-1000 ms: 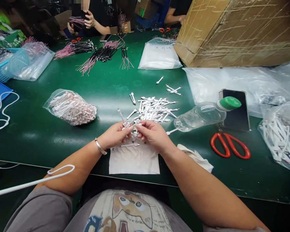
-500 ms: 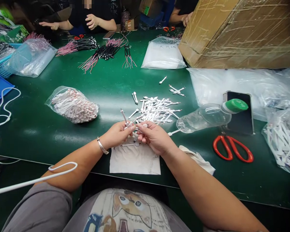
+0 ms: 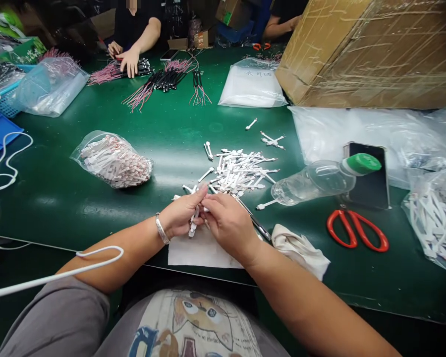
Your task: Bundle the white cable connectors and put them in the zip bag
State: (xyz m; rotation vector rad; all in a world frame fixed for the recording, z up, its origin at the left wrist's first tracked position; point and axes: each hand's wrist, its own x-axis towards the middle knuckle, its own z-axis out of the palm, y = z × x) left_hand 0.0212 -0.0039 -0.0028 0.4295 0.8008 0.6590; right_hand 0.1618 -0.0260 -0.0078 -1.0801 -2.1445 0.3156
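Observation:
My left hand [image 3: 184,213] is closed around several short white cables [image 3: 192,229], whose connector ends hang below its fingers. Against it, my right hand [image 3: 228,223] pinches a short white cable at the fingertips, mostly hidden by the fingers. Both hands are over a white cloth [image 3: 188,253] at the table's near edge. Just beyond them lies a loose pile of the same white cables [image 3: 240,171]. A slim dark metallic tool [image 3: 259,227] shows beside my right hand, its far end near the pile.
A bag of white cables [image 3: 115,161] sits left. To the right are a clear bottle [image 3: 314,182], a phone [image 3: 371,191], red-handled scissors [image 3: 357,229], a crumpled cloth [image 3: 301,250] and another cable bag [image 3: 436,218]. A large carton [image 3: 357,54] stands behind. A co-worker's hand [image 3: 130,60] touches black-and-pink wires.
My hands have turned and come closer together; the held cables now point downward. The slim tool has come into view beside my right hand. The co-worker's hands have come down onto the wires.

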